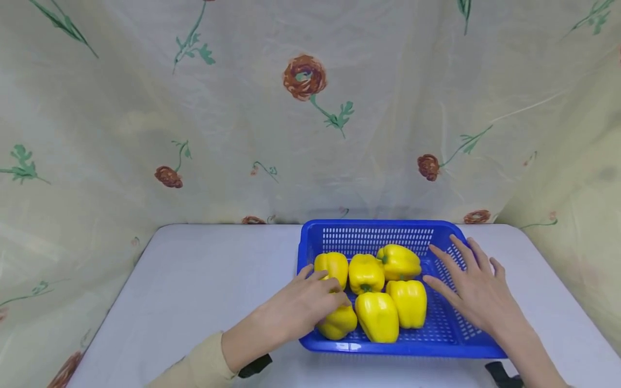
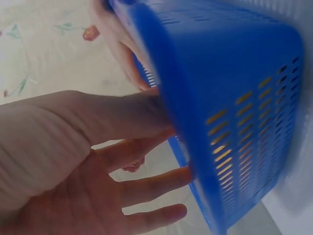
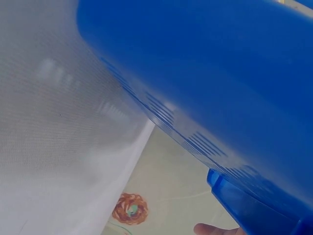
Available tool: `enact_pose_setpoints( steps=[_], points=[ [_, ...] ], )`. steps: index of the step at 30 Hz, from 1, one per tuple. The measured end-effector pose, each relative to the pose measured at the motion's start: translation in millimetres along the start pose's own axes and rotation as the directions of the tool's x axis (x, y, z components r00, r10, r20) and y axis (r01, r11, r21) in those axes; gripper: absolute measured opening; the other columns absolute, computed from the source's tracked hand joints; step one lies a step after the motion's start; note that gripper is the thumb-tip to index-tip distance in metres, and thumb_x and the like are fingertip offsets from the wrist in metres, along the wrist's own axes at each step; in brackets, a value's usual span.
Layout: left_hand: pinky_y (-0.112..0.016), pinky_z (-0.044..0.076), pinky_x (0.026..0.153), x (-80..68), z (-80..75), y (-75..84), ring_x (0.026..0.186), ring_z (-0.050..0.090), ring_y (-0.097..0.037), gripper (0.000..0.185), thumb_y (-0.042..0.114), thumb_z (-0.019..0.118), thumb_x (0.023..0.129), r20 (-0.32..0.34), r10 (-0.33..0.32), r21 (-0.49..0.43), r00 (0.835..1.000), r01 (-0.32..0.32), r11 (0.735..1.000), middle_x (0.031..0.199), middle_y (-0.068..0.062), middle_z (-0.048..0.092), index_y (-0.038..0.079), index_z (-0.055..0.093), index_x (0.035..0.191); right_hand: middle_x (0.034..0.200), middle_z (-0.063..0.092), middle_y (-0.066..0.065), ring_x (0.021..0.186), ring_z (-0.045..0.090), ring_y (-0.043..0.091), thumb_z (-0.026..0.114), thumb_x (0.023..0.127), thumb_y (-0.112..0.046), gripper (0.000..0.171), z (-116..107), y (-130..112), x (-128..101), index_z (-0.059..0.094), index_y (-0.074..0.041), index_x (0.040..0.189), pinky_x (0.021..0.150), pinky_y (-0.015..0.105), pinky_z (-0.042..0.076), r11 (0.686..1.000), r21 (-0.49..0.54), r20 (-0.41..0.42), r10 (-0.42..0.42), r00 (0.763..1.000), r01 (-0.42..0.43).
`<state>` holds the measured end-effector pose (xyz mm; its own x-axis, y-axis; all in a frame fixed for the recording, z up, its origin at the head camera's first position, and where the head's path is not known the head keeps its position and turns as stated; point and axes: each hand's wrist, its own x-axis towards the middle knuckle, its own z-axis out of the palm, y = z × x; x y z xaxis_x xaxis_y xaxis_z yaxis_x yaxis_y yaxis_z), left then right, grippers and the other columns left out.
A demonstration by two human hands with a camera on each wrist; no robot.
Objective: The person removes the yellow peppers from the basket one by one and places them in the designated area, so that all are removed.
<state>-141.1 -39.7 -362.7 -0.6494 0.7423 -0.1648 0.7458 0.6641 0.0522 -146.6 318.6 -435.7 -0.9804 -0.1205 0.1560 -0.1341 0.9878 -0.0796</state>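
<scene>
Several yellow bell peppers point(image 1: 377, 317) lie grouped in the left and middle part of a blue plastic basket point(image 1: 383, 350). My left hand point(image 1: 305, 304) reaches over the basket's left rim, its loosely bent fingers above the front-left pepper point(image 1: 337, 323). Whether those fingertips touch the pepper is hidden in the head view. In the left wrist view the thumb and fingers extend past the rim point(image 2: 178, 107). Over the basket's right side hovers my right hand point(image 1: 477, 285), fingers spread and nothing in its grasp. Only one of its fingertips point(image 3: 212, 229) shows in the right wrist view.
The basket stands on a white table point(image 1: 218, 280), toward its right side. A pale curtain point(image 1: 233, 124) with printed flowers hangs behind and along both sides. Slotted walls surround the peppers, and the basket's right part has bare floor point(image 1: 441, 318).
</scene>
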Motion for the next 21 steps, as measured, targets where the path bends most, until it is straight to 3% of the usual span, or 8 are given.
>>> enact_pose_setpoints(
  steps=[4, 9, 15, 21],
  points=[
    [-0.062, 0.04, 0.128, 3.9, -6.7, 2.2, 0.145, 0.059, -0.028, 0.054, 0.008, 0.079, 0.097, 0.024, 0.004, 0.033, 1.0, -0.005, 0.999, 0.145, 0.006, 0.069, 0.036, 0.068, 0.142, 0.171, 0.03, 0.032, 0.155, 0.022, 0.061, 0.054, 0.103, -0.069, 0.078, 0, 1, 0, 0.045, -0.019, 0.162, 0.111, 0.093, 0.025, 1.0, 0.003, -0.001, 0.0, 1.0, 0.0],
    [-0.063, 0.034, 0.131, 12.8, -13.1, 7.7, 0.154, 0.051, -0.033, 0.065, 0.002, 0.077, 0.097, 0.093, -0.034, 0.048, 0.995, 0.03, 0.998, 0.155, 0.007, 0.063, 0.038, 0.062, 0.149, 0.17, 0.031, 0.032, 0.154, 0.023, 0.061, 0.057, 0.103, -0.068, 0.077, 0, 1, -1, 0.046, -0.019, 0.162, 0.11, 0.093, 0.025, 1.0, 0.0, -0.014, -0.006, 1.0, 0.006],
    [-0.06, 0.03, 0.134, 24.0, -13.7, 14.6, 0.156, 0.048, -0.033, 0.059, 0.011, 0.079, 0.098, 0.129, -0.069, 0.113, 0.989, 0.055, 0.992, 0.156, 0.009, 0.062, 0.037, 0.063, 0.148, 0.169, 0.034, 0.031, 0.154, 0.024, 0.06, 0.059, 0.102, -0.067, 0.076, 1, 1, -1, 0.048, -0.019, 0.16, 0.11, 0.093, 0.026, 1.0, -0.002, -0.028, -0.009, 1.0, 0.009],
    [-0.06, 0.029, 0.135, 27.6, -7.0, 13.4, 0.152, 0.052, -0.031, 0.07, 0.027, 0.094, 0.084, 0.16, -0.092, 0.104, 0.983, 0.076, 0.992, 0.15, 0.01, 0.066, 0.039, 0.064, 0.146, 0.168, 0.035, 0.031, 0.154, 0.025, 0.06, 0.061, 0.101, -0.066, 0.076, 1, 1, -2, 0.049, -0.019, 0.16, 0.111, 0.093, 0.026, 1.0, -0.006, -0.029, -0.008, 1.0, 0.007]
  ],
)
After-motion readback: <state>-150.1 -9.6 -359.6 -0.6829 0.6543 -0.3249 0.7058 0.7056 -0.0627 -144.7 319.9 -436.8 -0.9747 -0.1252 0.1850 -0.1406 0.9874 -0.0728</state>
